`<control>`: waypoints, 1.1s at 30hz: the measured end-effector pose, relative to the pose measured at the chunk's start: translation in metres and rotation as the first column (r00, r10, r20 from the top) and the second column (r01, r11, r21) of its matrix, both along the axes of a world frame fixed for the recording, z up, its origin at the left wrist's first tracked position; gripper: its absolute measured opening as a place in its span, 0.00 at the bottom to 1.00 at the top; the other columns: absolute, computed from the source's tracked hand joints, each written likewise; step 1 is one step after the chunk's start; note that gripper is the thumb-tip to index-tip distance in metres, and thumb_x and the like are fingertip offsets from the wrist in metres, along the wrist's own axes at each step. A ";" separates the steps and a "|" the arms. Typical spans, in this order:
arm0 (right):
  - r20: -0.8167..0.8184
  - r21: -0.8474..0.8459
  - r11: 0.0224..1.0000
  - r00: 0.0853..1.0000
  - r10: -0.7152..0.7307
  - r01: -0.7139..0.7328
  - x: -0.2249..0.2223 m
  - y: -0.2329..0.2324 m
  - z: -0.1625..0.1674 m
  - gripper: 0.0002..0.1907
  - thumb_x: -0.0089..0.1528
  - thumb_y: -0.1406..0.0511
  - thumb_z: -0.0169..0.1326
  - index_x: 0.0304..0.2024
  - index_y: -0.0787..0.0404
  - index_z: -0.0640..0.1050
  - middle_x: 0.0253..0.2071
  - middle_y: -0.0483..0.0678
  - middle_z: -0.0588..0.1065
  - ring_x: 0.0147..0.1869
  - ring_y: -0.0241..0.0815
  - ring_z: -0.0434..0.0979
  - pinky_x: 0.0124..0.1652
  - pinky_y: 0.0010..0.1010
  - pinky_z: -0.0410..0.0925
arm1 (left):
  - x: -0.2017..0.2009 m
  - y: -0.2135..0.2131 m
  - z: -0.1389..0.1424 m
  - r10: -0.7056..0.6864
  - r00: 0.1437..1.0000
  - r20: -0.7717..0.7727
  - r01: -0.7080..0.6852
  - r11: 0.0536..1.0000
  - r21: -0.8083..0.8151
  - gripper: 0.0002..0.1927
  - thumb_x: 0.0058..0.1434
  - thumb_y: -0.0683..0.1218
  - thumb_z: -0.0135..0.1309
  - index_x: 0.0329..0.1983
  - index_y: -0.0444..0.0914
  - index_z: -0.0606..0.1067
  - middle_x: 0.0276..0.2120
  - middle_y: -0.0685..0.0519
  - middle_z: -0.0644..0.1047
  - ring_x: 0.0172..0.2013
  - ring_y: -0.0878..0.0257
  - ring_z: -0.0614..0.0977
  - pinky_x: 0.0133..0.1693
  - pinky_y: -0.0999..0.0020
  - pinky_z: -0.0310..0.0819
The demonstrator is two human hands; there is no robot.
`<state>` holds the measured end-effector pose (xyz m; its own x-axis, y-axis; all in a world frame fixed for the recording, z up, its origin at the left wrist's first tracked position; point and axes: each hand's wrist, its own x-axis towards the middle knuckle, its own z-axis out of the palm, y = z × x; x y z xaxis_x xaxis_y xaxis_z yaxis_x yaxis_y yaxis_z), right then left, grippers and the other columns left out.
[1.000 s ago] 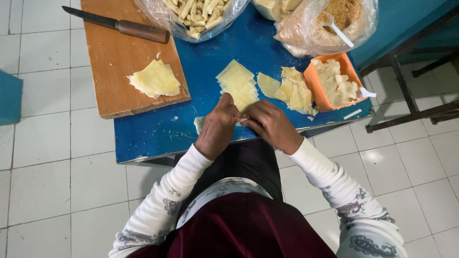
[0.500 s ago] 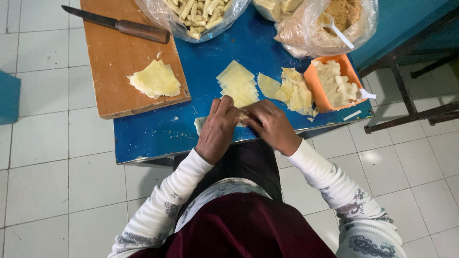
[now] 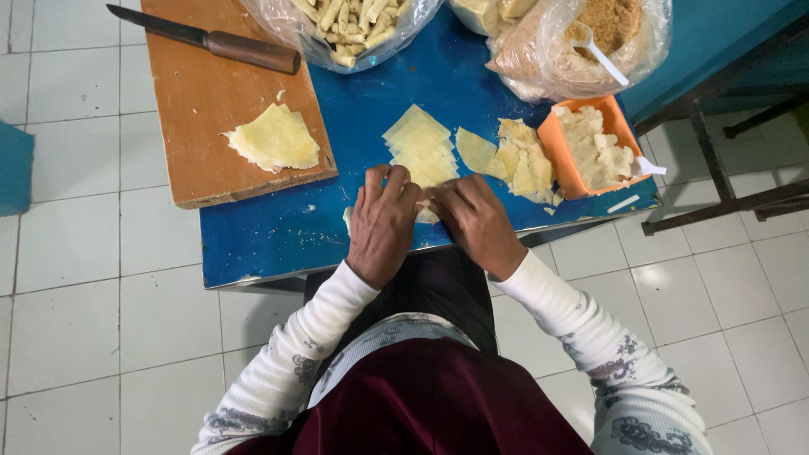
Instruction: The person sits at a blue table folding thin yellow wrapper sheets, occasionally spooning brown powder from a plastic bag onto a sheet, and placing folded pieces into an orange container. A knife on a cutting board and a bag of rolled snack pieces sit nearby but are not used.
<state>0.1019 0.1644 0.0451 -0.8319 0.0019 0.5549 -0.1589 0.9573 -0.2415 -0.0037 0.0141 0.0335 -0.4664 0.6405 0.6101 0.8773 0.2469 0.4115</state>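
Both hands, left hand (image 3: 381, 226) and right hand (image 3: 478, 223), grip one thin, pale, pliable wrapper (image 3: 427, 214) on the scuffed blue table (image 3: 278, 232).

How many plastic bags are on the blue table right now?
3: a bag of rolled sticks beside the knife, a brown-crumb bag top right, and a partly cropped bag between; more may lie off-frame.

- Low blue-topped table (image 3: 278, 232) with scuffed paint, standing on a floor of pale square tiles (image 3: 93, 329)
- Brown wooden cutting board (image 3: 211, 101) on its left part, overhanging the edge
- Stack of thin pale-yellow pastry sheets (image 3: 419, 145) at centre, loose torn sheets (image 3: 518, 160) just beside it
- Orange plastic tub of white filling (image 3: 586, 147) at right
- Clear plastic bag of rolled pastry sticks (image 3: 350, 25) at the far edge
- Clear plastic bag of brown crumbs (image 3: 581, 42) beside it
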 end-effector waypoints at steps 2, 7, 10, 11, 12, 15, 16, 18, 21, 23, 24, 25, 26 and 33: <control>0.010 0.027 1.000 1.000 -0.008 0.008 0.003 0.000 -0.001 0.14 0.60 0.73 0.62 0.49 0.64 0.79 0.44 0.49 0.74 0.49 0.51 0.73 0.48 0.39 0.69 | -0.001 0.000 -0.001 0.009 1.000 0.010 -0.009 1.000 -0.014 0.07 0.58 0.39 0.61 0.38 0.37 0.76 0.48 0.49 0.72 0.56 0.50 0.71 0.51 0.57 0.69; -0.002 0.150 0.987 0.998 -0.056 0.055 0.005 0.000 -0.002 0.17 0.60 0.70 0.60 0.53 0.60 0.80 0.48 0.47 0.73 0.52 0.48 0.71 0.50 0.40 0.66 | 0.004 -0.003 -0.007 0.031 0.997 0.064 -0.031 1.000 0.004 0.12 0.56 0.39 0.59 0.44 0.35 0.75 0.49 0.47 0.72 0.56 0.49 0.71 0.51 0.56 0.68; 0.004 0.187 0.978 0.995 -0.095 0.092 0.004 -0.002 -0.002 0.20 0.61 0.71 0.57 0.56 0.56 0.80 0.52 0.46 0.72 0.54 0.47 0.70 0.53 0.39 0.65 | 0.015 -0.011 -0.013 0.079 0.996 0.049 -0.076 0.995 -0.059 0.15 0.60 0.38 0.56 0.51 0.34 0.75 0.52 0.46 0.72 0.58 0.49 0.71 0.53 0.56 0.67; 0.001 0.193 0.976 0.995 -0.104 0.102 0.003 -0.003 -0.002 0.22 0.61 0.71 0.56 0.58 0.55 0.79 0.53 0.47 0.72 0.55 0.47 0.69 0.53 0.39 0.65 | 0.020 -0.016 -0.015 0.073 0.997 0.005 -0.072 0.995 -0.069 0.16 0.61 0.38 0.55 0.53 0.34 0.74 0.53 0.46 0.72 0.59 0.50 0.71 0.54 0.56 0.67; -0.001 0.197 0.974 0.994 -0.112 0.110 0.002 -0.003 -0.002 0.23 0.61 0.72 0.55 0.60 0.55 0.78 0.55 0.47 0.71 0.55 0.47 0.69 0.54 0.40 0.64 | 0.024 -0.019 -0.017 0.068 0.997 -0.037 -0.070 0.994 -0.082 0.17 0.63 0.38 0.54 0.56 0.34 0.74 0.55 0.46 0.73 0.60 0.50 0.71 0.56 0.55 0.66; 0.109 0.230 0.965 0.982 -0.157 0.129 -0.006 0.001 0.000 0.33 0.58 0.78 0.51 0.65 0.54 0.77 0.57 0.50 0.71 0.51 0.49 0.66 0.51 0.38 0.64 | 0.033 -0.030 -0.019 0.010 0.996 -0.085 -0.021 0.990 -0.138 0.23 0.60 0.38 0.51 0.60 0.31 0.72 0.59 0.45 0.73 0.62 0.52 0.72 0.62 0.53 0.63; 0.123 0.182 0.978 0.984 -0.130 0.106 -0.009 0.005 0.001 0.34 0.58 0.79 0.50 0.66 0.53 0.76 0.57 0.50 0.70 0.51 0.49 0.66 0.53 0.38 0.63 | 0.035 -0.031 -0.018 0.006 0.997 -0.078 -0.017 0.989 -0.145 0.23 0.61 0.38 0.50 0.61 0.31 0.72 0.59 0.45 0.73 0.63 0.53 0.72 0.62 0.52 0.61; 0.145 0.084 0.994 0.987 -0.074 0.062 -0.016 0.013 0.005 0.37 0.57 0.81 0.48 0.67 0.51 0.75 0.57 0.49 0.70 0.52 0.50 0.65 0.56 0.39 0.63 | 0.036 -0.033 -0.016 -0.002 0.998 -0.067 -0.008 0.987 -0.159 0.23 0.63 0.38 0.49 0.62 0.31 0.72 0.58 0.45 0.73 0.63 0.54 0.72 0.64 0.50 0.58; 0.151 -0.037 0.999 0.988 -0.002 0.008 -0.024 0.022 0.011 0.32 0.63 0.76 0.52 0.69 0.51 0.73 0.52 0.48 0.71 0.52 0.52 0.65 0.57 0.39 0.62 | 0.036 -0.034 -0.011 -0.003 0.998 -0.062 -0.008 0.986 -0.166 0.23 0.61 0.38 0.49 0.61 0.32 0.72 0.58 0.46 0.73 0.63 0.55 0.73 0.65 0.47 0.56; 0.144 -0.093 0.993 0.986 0.081 -0.068 -0.028 0.021 0.013 0.30 0.63 0.70 0.56 0.69 0.52 0.72 0.48 0.44 0.75 0.52 0.49 0.68 0.58 0.41 0.61 | 0.036 -0.035 -0.008 0.003 0.997 -0.072 -0.014 0.988 -0.154 0.23 0.61 0.38 0.49 0.61 0.32 0.72 0.57 0.46 0.74 0.63 0.55 0.73 0.65 0.45 0.55; 0.141 -0.123 0.987 0.983 0.121 -0.104 -0.030 0.020 0.013 0.30 0.64 0.67 0.59 0.69 0.52 0.71 0.46 0.42 0.76 0.53 0.47 0.69 0.58 0.42 0.61 | 0.037 -0.035 -0.007 0.004 0.997 -0.075 -0.015 0.989 -0.150 0.23 0.61 0.39 0.49 0.61 0.32 0.72 0.57 0.46 0.74 0.63 0.55 0.73 0.65 0.45 0.54; 0.171 -0.125 0.989 0.980 0.103 -0.082 -0.031 0.019 0.013 0.30 0.63 0.66 0.59 0.69 0.53 0.71 0.44 0.42 0.77 0.52 0.46 0.70 0.56 0.42 0.60 | 0.037 -0.035 -0.006 0.008 0.997 -0.076 -0.020 0.988 -0.151 0.22 0.61 0.39 0.50 0.61 0.32 0.73 0.57 0.46 0.74 0.62 0.56 0.73 0.65 0.45 0.54; 0.202 -0.125 0.990 0.976 0.084 -0.059 -0.031 0.019 0.012 0.30 0.63 0.65 0.60 0.68 0.53 0.71 0.43 0.42 0.77 0.51 0.46 0.72 0.53 0.42 0.60 | 0.037 -0.035 -0.006 0.012 0.997 -0.077 -0.023 0.988 -0.152 0.22 0.61 0.39 0.50 0.60 0.32 0.73 0.56 0.47 0.74 0.62 0.56 0.74 0.66 0.45 0.54; 0.418 -0.420 0.882 0.908 -0.022 0.215 -0.045 0.059 0.024 0.29 0.65 0.63 0.57 0.69 0.52 0.70 0.42 0.42 0.79 0.44 0.34 0.79 0.47 0.28 0.70 | 0.038 -0.031 -0.007 0.063 0.990 -0.129 -0.084 0.983 -0.161 0.21 0.61 0.39 0.51 0.59 0.34 0.74 0.54 0.49 0.75 0.60 0.59 0.75 0.66 0.45 0.53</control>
